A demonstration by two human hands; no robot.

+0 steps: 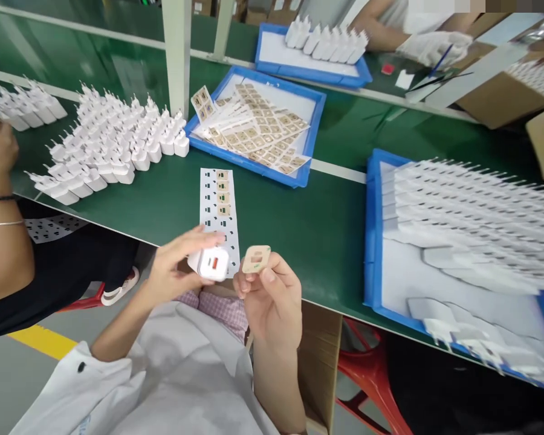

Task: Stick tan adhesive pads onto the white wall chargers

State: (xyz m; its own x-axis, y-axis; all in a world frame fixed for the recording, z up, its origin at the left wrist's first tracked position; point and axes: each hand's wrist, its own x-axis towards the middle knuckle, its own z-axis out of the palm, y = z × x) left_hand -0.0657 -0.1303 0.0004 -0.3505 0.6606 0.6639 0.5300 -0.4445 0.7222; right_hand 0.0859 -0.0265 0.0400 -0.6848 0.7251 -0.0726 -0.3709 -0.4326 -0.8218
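My left hand (pixel 176 266) is closed around a white charger plug (pixel 214 264), whose port face with a red-orange slot is turned up toward me. Between thumb and fingers, my right hand (pixel 274 296) pinches a tan sticker (pixel 256 260) with cut-out openings, held just right of the charger and apart from it. Under and beyond my hands lies a white sticker sheet (pixel 231 226) on the green bench. Several tan stickers (pixel 223 187) remain along its upper right column; dark printed marks show elsewhere on it.
Upright white chargers (pixel 118 139) stand in rows at left. A blue tray (pixel 315 130) holds sticker sheets; another blue tray (pixel 374 241) at right holds chargers. A farther tray (pixel 265 54) carries more. A person's arm (pixel 2 241) is at left, and a gloved hand (pixel 435 48) works across the bench.
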